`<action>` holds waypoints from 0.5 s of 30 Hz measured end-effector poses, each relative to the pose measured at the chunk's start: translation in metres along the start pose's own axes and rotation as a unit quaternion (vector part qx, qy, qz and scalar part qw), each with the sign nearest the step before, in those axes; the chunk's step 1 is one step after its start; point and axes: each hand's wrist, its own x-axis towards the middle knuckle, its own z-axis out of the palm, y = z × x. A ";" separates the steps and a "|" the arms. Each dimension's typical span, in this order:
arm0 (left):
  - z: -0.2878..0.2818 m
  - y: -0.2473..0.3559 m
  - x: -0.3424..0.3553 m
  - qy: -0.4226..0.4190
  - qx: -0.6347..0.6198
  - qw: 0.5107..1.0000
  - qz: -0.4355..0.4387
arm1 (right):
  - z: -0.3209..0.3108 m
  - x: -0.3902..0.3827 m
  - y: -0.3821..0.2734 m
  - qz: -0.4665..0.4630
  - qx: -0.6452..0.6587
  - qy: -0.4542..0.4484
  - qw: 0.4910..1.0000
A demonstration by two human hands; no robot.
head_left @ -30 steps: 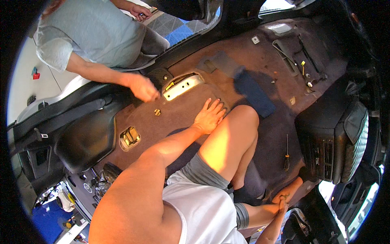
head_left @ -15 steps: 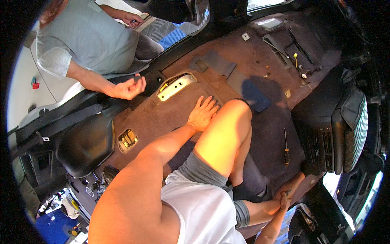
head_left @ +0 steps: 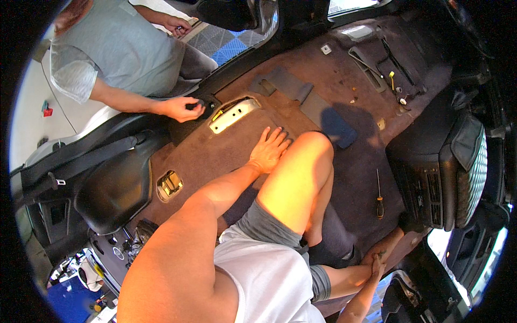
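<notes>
My left hand [head_left: 269, 151] lies flat on the brown car-floor carpet [head_left: 215, 161], fingers spread, beside my bent knee [head_left: 315, 148]. It holds nothing. At lower right, my right hand [head_left: 378, 262] is against my other lower leg [head_left: 355, 273], its fingers seemingly wrapped round the shin. Above my left hand, a bare metal bracket [head_left: 235, 114] shows through a carpet cut-out. A screwdriver [head_left: 380, 207] with a black and orange handle lies on the carpet to the right. At upper left, a co-worker's hand [head_left: 183, 109] is by the door sill, near a small dark object.
A black seat or console part [head_left: 436, 167] stands at the right. Dark fabric pieces [head_left: 323, 113] lie on the carpet, with a long trim strip [head_left: 368, 69] and small loose parts beyond. Another opening [head_left: 170, 185] is at left. The co-worker [head_left: 118, 54] leans in at the doorway.
The co-worker's nearer hand has moved right and slightly up toward the sill and turned over. Both of my hands have stayed in place.
</notes>
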 end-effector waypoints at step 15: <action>-0.002 0.001 0.000 -0.006 0.001 1.000 0.002 | -0.015 -0.022 -0.017 0.028 0.044 -0.020 0.998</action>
